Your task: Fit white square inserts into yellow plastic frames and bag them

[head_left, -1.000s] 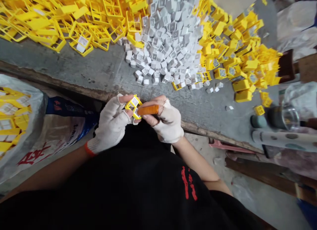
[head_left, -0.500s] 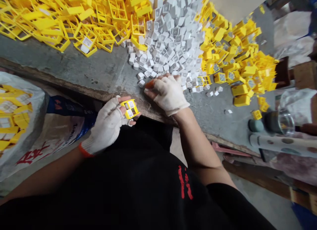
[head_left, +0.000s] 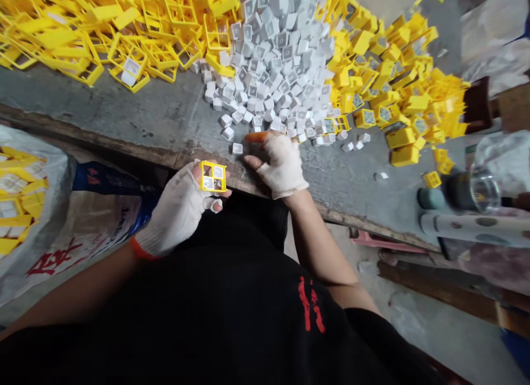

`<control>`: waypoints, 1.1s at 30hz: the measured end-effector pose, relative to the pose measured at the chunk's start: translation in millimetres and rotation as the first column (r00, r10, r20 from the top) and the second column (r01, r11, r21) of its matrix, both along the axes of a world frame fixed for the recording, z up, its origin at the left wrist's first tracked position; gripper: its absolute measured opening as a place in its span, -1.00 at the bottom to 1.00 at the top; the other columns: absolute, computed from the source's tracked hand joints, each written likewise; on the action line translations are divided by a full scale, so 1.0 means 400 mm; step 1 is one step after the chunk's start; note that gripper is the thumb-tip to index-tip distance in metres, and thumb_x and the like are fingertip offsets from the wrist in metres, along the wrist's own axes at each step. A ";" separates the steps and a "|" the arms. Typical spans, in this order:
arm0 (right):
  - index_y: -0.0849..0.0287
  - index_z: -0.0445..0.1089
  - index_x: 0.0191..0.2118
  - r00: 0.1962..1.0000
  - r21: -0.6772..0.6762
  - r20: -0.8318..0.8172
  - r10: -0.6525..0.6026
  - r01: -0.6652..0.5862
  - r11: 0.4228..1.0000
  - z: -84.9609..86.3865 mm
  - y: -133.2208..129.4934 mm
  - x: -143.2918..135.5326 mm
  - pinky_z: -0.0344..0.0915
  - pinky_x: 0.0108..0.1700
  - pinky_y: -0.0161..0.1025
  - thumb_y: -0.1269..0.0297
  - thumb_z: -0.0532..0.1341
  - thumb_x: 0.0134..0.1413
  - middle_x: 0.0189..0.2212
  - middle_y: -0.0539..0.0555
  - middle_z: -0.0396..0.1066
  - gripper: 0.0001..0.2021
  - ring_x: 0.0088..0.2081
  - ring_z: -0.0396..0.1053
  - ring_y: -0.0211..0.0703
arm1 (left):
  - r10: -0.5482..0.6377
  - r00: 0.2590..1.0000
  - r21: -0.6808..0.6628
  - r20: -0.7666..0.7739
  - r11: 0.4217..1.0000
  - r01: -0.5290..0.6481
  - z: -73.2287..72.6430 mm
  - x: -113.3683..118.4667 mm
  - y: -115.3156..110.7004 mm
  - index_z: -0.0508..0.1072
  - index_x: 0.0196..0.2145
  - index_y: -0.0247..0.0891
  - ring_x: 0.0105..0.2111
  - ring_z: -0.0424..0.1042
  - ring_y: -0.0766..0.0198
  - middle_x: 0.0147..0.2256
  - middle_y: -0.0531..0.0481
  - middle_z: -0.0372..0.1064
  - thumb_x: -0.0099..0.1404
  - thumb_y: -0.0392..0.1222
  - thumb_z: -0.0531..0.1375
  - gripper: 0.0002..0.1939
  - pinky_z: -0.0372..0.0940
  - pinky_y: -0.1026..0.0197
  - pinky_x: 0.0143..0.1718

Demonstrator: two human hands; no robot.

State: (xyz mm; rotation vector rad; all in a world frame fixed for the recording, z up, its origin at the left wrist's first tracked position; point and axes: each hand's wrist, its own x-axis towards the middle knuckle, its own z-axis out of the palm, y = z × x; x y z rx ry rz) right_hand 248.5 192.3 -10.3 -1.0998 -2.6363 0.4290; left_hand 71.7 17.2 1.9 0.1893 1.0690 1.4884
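My left hand point(head_left: 180, 200), in a white fingerless glove, holds a small yellow frame point(head_left: 213, 176) with four openings; white pieces sit in two of them, at upper right and lower left. Gloved the same way, my right hand point(head_left: 281, 161) rests at the near edge of the pile of white cubes point(head_left: 285, 53), thumb and index finger apart and nothing seen between them. One loose white cube point(head_left: 237, 148) lies on the table just left of its fingers.
Yellow frames point(head_left: 161, 20) are heaped at the back left of the grey table point(head_left: 157, 111). More yellow pieces point(head_left: 403, 103) lie on the right, near a glass jar point(head_left: 484, 190). A sack point(head_left: 62, 208) of filled yellow pieces stands at lower left.
My right hand's thumb and index finger have spread. A single white cube now lies apart from the pile, beside them. The yellow frame in my left hand has turned flatter toward the camera.
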 end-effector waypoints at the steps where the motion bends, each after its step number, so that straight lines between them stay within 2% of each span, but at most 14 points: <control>1: 0.01 0.64 0.26 1.000 -0.003 0.016 0.021 -0.021 1.000 -0.008 -0.002 -0.015 0.40 0.27 0.25 0.19 0.39 0.41 0.14 0.24 0.67 -0.63 0.16 0.54 0.31 | 0.003 1.000 0.003 0.006 1.000 -0.003 0.001 0.001 0.000 0.52 -0.10 -0.20 -0.33 0.62 0.15 -0.17 -0.09 0.64 0.26 0.23 0.62 -0.43 0.38 0.24 -0.45; 4: -0.01 0.69 0.10 0.997 -0.020 -0.010 0.082 -0.082 0.996 -0.014 -0.007 -0.041 0.41 0.26 0.24 0.23 0.39 0.43 0.03 0.18 0.70 -0.78 0.14 0.54 0.28 | 0.016 1.000 -0.001 0.019 1.000 -0.016 0.007 0.007 -0.001 0.55 -0.09 -0.21 -0.34 0.60 0.17 -0.16 -0.11 0.65 0.25 0.20 0.63 -0.45 0.38 0.25 -0.46; 7: -0.05 0.72 0.06 0.974 0.005 -0.131 0.186 -0.187 0.982 0.013 -0.025 -0.021 0.43 0.24 0.21 0.14 0.37 0.49 0.03 0.15 0.73 -0.82 0.11 0.56 0.24 | -0.027 0.999 -0.025 0.030 0.999 0.027 0.010 0.012 0.002 0.58 -0.10 -0.22 -0.35 0.60 0.14 -0.15 -0.18 0.66 0.35 0.19 0.54 -0.54 0.35 0.25 -0.49; 10: -0.13 0.72 0.15 0.908 0.086 -0.235 0.347 -0.336 0.938 0.057 -0.051 0.018 0.43 0.23 0.21 0.06 0.32 0.58 0.09 0.11 0.75 -0.75 0.09 0.59 0.20 | -0.178 0.980 -0.071 0.088 0.980 0.184 0.010 0.014 0.007 0.59 -0.11 -0.21 -0.41 0.57 0.11 -0.19 -0.22 0.66 0.44 0.18 0.42 -0.62 0.28 0.25 -0.57; 12: -0.21 0.72 0.19 0.849 0.113 -0.251 0.465 -0.451 0.885 0.083 -0.065 0.038 0.42 0.24 0.21 0.05 0.29 0.61 0.08 0.05 0.76 -0.74 0.11 0.61 0.18 | -0.289 0.949 -0.089 0.125 0.949 0.301 0.008 0.012 0.008 0.61 -0.11 -0.20 -0.45 0.54 0.11 -0.22 -0.23 0.66 0.46 0.17 0.38 -0.64 0.21 0.26 -0.62; 15: -0.27 0.71 0.20 0.792 0.091 -0.185 0.582 -0.576 0.812 0.104 -0.078 0.062 0.40 0.27 0.20 0.05 0.27 0.63 0.11 -0.03 0.77 -0.73 0.19 0.61 0.15 | -0.441 0.886 -0.056 0.144 0.890 0.453 0.004 0.004 0.003 0.65 -0.09 -0.17 -0.47 0.54 0.11 -0.22 -0.24 0.66 0.41 0.19 0.41 -0.62 0.16 0.27 -0.66; 17: -0.26 0.71 0.20 0.787 0.058 -0.124 0.605 -0.603 0.796 0.110 -0.085 0.080 0.42 0.25 0.18 0.05 0.25 0.63 0.20 -0.04 0.75 -0.72 0.23 0.61 0.12 | -0.529 0.836 -0.021 0.144 0.843 0.537 0.003 -0.002 0.000 0.68 -0.09 -0.18 -0.47 0.54 0.12 -0.22 -0.25 0.66 0.35 0.18 0.46 -0.61 0.17 0.27 -0.66; 19: -0.23 0.70 0.23 0.791 0.012 -0.131 0.598 -0.602 0.799 0.112 -0.087 0.098 0.48 0.20 0.14 0.06 0.26 0.61 0.32 -0.02 0.69 -0.70 0.21 0.62 0.09 | -0.577 0.804 -0.011 0.145 0.812 0.584 0.006 -0.005 0.000 0.70 -0.09 -0.20 -0.46 0.55 0.13 -0.22 -0.26 0.66 0.32 0.14 0.49 -0.62 0.20 0.27 -0.65; 21: -0.17 0.66 0.30 0.811 -0.040 -0.236 0.535 -0.559 0.828 0.108 -0.073 0.110 0.55 0.15 0.12 0.06 0.27 0.59 0.39 0.03 0.62 -0.66 0.17 0.64 0.08 | -0.562 0.813 -0.026 0.152 0.820 0.572 0.013 -0.002 0.005 0.70 -0.08 -0.22 -0.45 0.56 0.13 -0.21 -0.26 0.66 0.31 0.10 0.50 -0.62 0.23 0.28 -0.63; 24: -0.05 0.67 0.27 0.886 -0.030 -0.361 0.291 -0.323 0.946 0.087 -0.010 0.095 0.59 0.22 0.16 0.13 0.22 0.61 0.29 0.12 0.67 -0.66 0.19 0.64 0.12 | -0.448 0.878 -0.105 0.165 0.878 0.468 0.025 0.007 0.018 0.66 -0.09 -0.23 -0.46 0.56 0.12 -0.23 -0.26 0.66 0.32 0.07 0.49 -0.64 0.28 0.26 -0.60; 26: 0.01 0.69 0.17 0.960 0.021 -0.248 0.127 -0.126 0.992 0.065 0.049 0.057 0.53 0.28 0.28 0.22 0.26 0.55 0.19 0.19 0.70 -0.72 0.21 0.62 0.23 | -0.341 0.929 -0.172 0.142 0.916 0.363 0.030 0.011 0.028 0.62 -0.13 -0.24 -0.47 0.55 0.12 -0.25 -0.24 0.65 0.37 0.08 0.44 -0.67 0.29 0.25 -0.59; 28: 0.06 0.67 0.12 0.999 0.068 -0.039 0.033 -0.031 0.997 0.045 0.099 0.004 0.46 0.29 0.39 0.27 0.35 0.45 0.10 0.24 0.70 -0.77 0.19 0.60 0.34 | -0.266 0.957 -0.213 0.111 0.935 0.285 0.031 0.009 0.034 0.59 -0.15 -0.24 -0.47 0.55 0.11 -0.27 -0.21 0.62 0.40 0.07 0.41 -0.69 0.28 0.25 -0.59; 30: 0.08 0.62 0.11 0.993 0.095 0.116 -0.008 -0.003 0.996 0.030 0.127 -0.045 0.39 0.31 0.46 0.28 0.43 0.38 0.06 0.26 0.68 -0.76 0.19 0.58 0.42 | -0.247 0.964 -0.214 0.099 0.941 0.263 0.031 0.004 0.036 0.58 -0.17 -0.23 -0.46 0.55 0.08 -0.30 -0.17 0.59 0.40 0.07 0.40 -0.70 0.28 0.23 -0.58; 33: 0.08 0.58 0.01 0.990 0.096 0.140 -0.004 -0.009 0.995 0.018 0.127 -0.072 0.38 0.29 0.42 0.31 0.45 0.33 -0.02 0.23 0.66 -0.81 0.12 0.58 0.37 | -0.242 0.966 -0.195 0.091 0.947 0.255 0.029 -0.006 0.034 0.58 -0.16 -0.24 -0.44 0.56 0.05 -0.30 -0.17 0.57 0.39 0.06 0.39 -0.70 0.28 0.21 -0.58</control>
